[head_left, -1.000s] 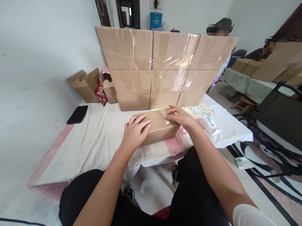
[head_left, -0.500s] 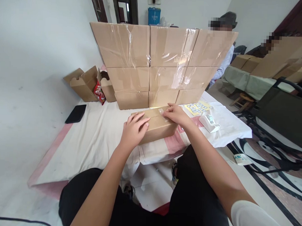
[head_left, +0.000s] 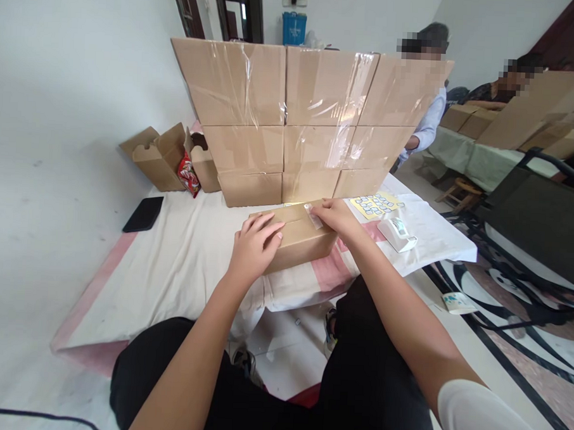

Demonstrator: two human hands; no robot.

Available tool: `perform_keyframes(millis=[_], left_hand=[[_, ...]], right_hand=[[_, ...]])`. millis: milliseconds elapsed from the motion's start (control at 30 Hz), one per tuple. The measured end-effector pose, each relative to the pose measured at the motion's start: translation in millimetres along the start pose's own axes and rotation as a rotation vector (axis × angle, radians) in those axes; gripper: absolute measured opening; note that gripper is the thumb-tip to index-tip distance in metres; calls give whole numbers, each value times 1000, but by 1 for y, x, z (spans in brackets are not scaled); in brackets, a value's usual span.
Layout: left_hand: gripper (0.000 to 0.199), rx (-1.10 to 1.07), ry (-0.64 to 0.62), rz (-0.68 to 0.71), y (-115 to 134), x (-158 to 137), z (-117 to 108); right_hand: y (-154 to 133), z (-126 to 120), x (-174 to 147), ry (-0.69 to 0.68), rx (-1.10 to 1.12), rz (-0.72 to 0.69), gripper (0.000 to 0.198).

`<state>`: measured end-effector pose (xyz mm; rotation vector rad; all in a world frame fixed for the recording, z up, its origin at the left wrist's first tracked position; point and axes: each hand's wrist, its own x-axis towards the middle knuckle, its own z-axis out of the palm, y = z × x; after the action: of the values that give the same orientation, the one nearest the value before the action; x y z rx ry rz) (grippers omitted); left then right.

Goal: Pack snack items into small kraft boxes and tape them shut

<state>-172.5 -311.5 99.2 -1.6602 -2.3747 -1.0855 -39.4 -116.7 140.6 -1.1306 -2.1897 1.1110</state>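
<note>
A closed cardboard box (head_left: 299, 239) lies in front of me on the cloth-covered table. Flat across its left end rests my left hand (head_left: 256, 240), fingers spread. My right hand (head_left: 333, 216) is on the right part of the lid, its fingertips at the edge of a short strip of clear tape (head_left: 314, 217). The strip sticks to the top of the box, partly hidden by that hand. To the right stands a white tape dispenser (head_left: 397, 234), apart from both hands. Behind it is a yellow sheet of small blue-edged stickers (head_left: 375, 206).
A wall of taped cartons (head_left: 315, 108) rises behind the box. Open cartons (head_left: 161, 155) and a red snack packet (head_left: 188, 174) sit at the left, near a black tablet-like object (head_left: 144, 214). People are beyond; a folding chair (head_left: 539, 213) stands at the right.
My right hand's fingers have gone from pinching at the tape to lying against it, and more of the strip shows flat on the lid. My left hand stays put.
</note>
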Motion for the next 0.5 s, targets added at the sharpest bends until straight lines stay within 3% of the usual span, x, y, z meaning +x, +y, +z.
perform_keyframes(millis=[333,500], left_hand=[[33,-1,3,-11,1,0,0],[33,-4,15,1,0,-1,1]], right_hand=[[-4,3,-3,26,-77,30,37],[-4,-1,-3,-13,4,54,35]])
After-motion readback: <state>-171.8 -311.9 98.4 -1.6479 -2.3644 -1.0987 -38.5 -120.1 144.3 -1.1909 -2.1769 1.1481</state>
